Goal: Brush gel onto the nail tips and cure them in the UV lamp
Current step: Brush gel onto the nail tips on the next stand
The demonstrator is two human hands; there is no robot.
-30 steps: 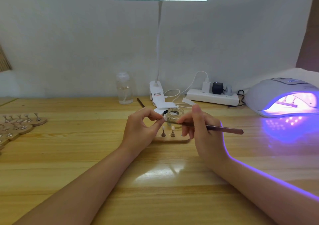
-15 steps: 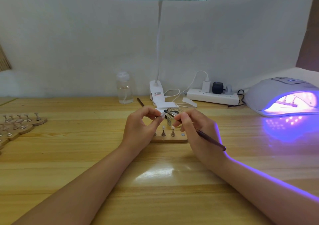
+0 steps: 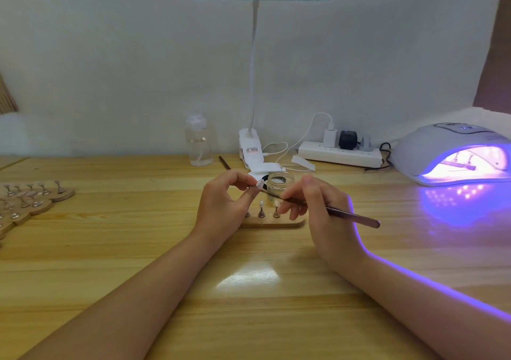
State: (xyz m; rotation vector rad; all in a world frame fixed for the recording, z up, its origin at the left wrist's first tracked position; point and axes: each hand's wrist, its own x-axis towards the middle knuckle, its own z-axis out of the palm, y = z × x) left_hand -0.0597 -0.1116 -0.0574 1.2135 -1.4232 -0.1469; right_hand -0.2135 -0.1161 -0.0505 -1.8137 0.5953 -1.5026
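My left hand (image 3: pixel 221 207) pinches a nail tip (image 3: pixel 259 185) between thumb and forefinger, above the wooden stand (image 3: pixel 272 223). My right hand (image 3: pixel 320 207) grips the brush (image 3: pixel 326 209), its tip touching the nail. The UV lamp (image 3: pixel 453 152) glows purple far right on the table (image 3: pixel 110 249).

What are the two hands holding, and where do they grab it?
The left hand pinches a small pale nail tip at its underside stand. The right hand grips a thin dark brush along its handle's front half.
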